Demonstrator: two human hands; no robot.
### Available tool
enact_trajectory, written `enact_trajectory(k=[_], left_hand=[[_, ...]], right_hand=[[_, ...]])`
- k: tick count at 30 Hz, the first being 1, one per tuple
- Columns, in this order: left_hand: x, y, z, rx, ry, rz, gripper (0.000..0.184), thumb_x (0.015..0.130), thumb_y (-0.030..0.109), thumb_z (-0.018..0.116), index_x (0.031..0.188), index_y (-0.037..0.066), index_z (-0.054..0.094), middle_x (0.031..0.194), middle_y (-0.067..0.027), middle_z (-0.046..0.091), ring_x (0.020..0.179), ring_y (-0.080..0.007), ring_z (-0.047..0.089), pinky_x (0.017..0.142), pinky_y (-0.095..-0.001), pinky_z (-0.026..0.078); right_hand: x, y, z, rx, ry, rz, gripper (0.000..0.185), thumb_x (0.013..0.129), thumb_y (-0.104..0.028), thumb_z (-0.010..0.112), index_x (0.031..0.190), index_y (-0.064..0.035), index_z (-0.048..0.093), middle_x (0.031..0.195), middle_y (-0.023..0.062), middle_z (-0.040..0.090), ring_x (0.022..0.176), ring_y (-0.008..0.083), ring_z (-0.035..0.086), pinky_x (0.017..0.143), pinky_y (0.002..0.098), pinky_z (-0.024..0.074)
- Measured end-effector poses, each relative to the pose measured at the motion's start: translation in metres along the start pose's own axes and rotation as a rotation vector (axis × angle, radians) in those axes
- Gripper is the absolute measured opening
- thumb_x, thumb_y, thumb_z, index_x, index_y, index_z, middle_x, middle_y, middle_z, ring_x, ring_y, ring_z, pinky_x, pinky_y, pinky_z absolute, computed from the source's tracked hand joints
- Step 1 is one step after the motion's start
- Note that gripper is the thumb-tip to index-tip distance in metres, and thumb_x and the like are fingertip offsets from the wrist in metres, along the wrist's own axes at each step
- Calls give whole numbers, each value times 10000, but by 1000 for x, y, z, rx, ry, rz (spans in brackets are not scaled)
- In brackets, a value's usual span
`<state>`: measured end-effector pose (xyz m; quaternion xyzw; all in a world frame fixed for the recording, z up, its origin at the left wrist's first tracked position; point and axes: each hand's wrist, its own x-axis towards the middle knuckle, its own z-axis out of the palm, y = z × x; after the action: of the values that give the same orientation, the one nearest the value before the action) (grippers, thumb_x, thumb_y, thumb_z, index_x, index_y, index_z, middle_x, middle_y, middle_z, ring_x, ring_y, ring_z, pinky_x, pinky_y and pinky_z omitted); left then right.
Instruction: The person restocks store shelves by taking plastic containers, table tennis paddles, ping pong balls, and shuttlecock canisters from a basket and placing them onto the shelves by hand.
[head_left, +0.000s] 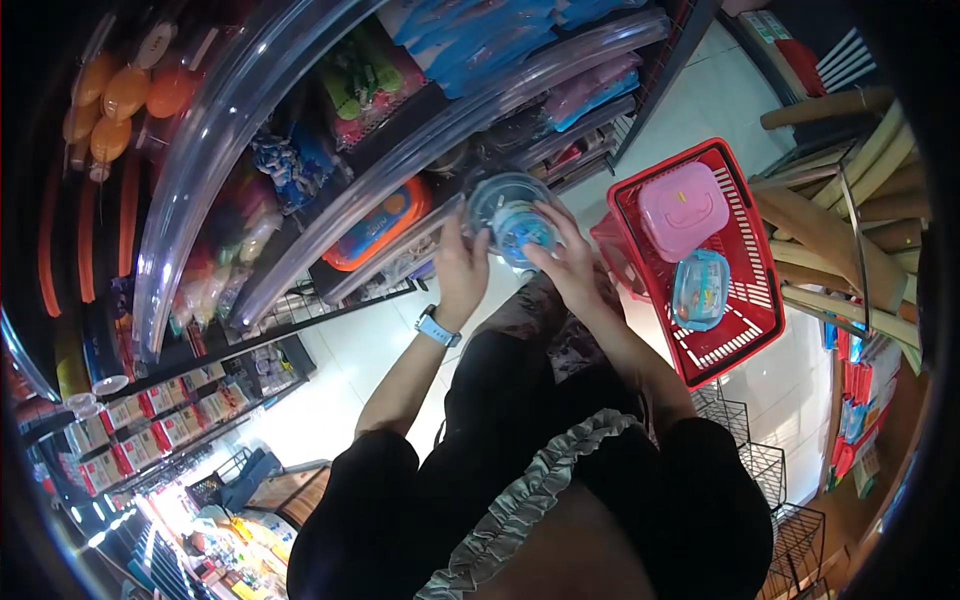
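Observation:
Between my two hands is a clear round plastic container (513,207) with a blue patterned area on its near side. My left hand (462,272) grips its left side, and a watch with a pale blue strap (438,328) is on that wrist. From the right, the fingers of my right hand (572,266) curl against the blue patterned part. The contents are too blurred to make out. To the right of my right hand stands a red shopping basket (742,345), holding a pink lidded box (684,210) and a clear box with a light blue rim (701,290).
Shelves with clear curved front guards (440,150) run along my left, carrying packaged goods and an orange-rimmed blue container (378,225). Long brown and pale rolls (850,215) stick out at the right. Wire racks (765,470) stand behind the basket on the tiled floor (345,375).

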<state>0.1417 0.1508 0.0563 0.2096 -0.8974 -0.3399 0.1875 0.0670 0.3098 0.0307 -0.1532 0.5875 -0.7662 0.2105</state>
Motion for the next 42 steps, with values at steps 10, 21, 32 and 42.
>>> enact_trajectory(k=[10, 21, 32, 42], left_hand=[[67, -74, -35, 58, -7, -97, 367, 852, 93, 610, 1182, -38, 519, 892, -229, 638, 796, -366, 630, 721, -425, 485], [111, -124, -32, 173, -199, 84, 310, 916, 176, 524, 1144, -25, 585, 1080, -219, 631, 920, -362, 617, 800, -457, 472], [126, -175, -28, 610, -269, 23, 495, 973, 387, 419, 1242, -7, 547, 1307, -196, 527, 1198, -337, 503, 1023, -398, 379], [138, -267, -9, 772, -276, 61, 683, 768, 48, 549, 1410, -13, 325, 1417, -272, 374, 1322, -440, 328, 1135, -449, 221]], right_hand=[[74, 27, 78, 7, 29, -27, 633, 791, -221, 752, 1312, 15, 479, 1456, 183, 303, 1287, 245, 410, 940, 332, 469], [132, 56, 105, -263, 176, -52, 524, 744, -346, 720, 1172, -63, 613, 1179, 181, 585, 1090, 322, 561, 924, 382, 433], [176, 85, 112, -187, 183, 49, 249, 881, -199, 539, 1031, -22, 629, 1030, 119, 658, 1004, 209, 601, 848, 347, 456], [163, 108, 121, -100, 121, 81, 306, 861, -46, 518, 1151, -15, 609, 1191, 133, 624, 1113, 207, 566, 932, 310, 417]])
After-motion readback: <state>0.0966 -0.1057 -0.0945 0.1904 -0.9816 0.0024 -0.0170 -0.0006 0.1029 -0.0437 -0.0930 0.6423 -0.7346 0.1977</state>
